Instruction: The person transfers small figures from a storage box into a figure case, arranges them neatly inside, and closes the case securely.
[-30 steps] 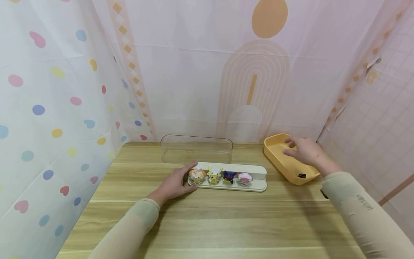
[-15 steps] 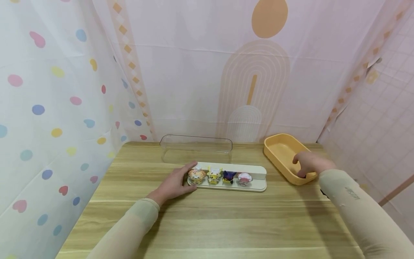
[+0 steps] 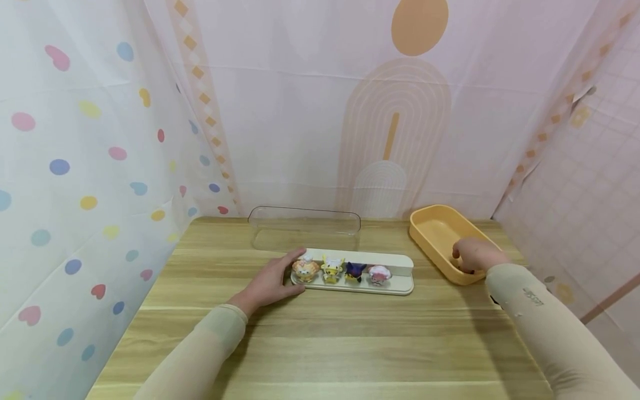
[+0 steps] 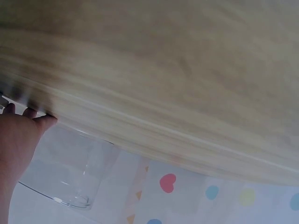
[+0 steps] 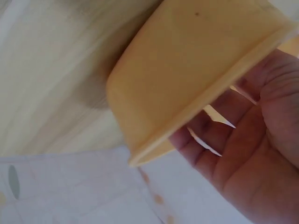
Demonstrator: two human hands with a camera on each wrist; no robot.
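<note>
My left hand (image 3: 270,282) grips the left end of a long cream display base (image 3: 400,284), its thumb along the front edge and fingers at the back. On the base stand several small figures in a row: an orange-and-white one (image 3: 305,269), a yellow one in a white hat (image 3: 332,270), a purple-caped one (image 3: 354,272) and a pink-and-white one (image 3: 379,274). My right hand (image 3: 478,254) reaches into the near end of a yellow basket (image 3: 431,244), fingers bent down over a small dark thing (image 3: 467,271). In the right wrist view the basket's rim hides the fingertips.
A clear plastic cover (image 3: 305,222) stands behind the base, near the back edge of the wooden table (image 3: 320,344). Patterned curtains (image 3: 290,111) hang behind and at both sides.
My right hand has gone down from above the basket's middle into its near end, over the small dark thing, its fingers bending more. The left hand and the base have stayed put.
</note>
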